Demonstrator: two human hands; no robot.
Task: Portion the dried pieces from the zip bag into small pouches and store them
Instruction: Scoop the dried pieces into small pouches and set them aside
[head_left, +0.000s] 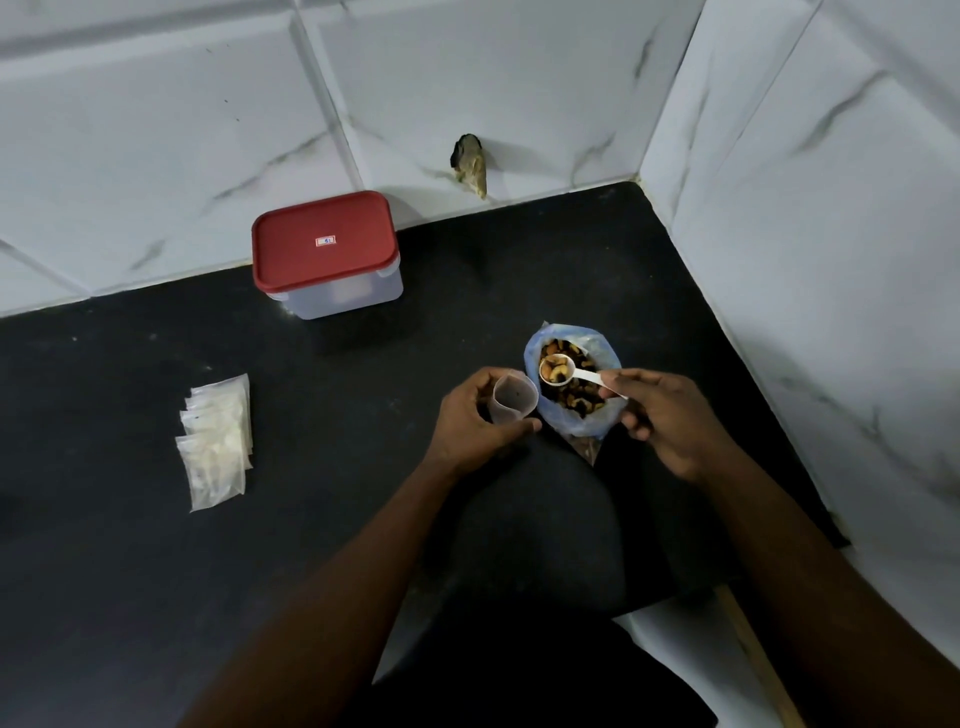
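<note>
Early, apparently: holds pouch (511, 397) in left grip (478, 421), pinches loaded scoop (558, 370) in right grip (670, 421) above zip bag (597, 422); pouch stack (218, 441) waiting at nine o'clock.

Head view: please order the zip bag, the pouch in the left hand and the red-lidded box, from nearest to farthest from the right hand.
1. Zip bag, just beside the right hand.
2. Pouch, left of the bag.
3. Red-lidded box, back left.

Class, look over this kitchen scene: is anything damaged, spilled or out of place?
One wall tile has a jagged broken hole, just above the black counter and right of the red-lidded box. Nothing looks spilled around the zip bag.
</note>
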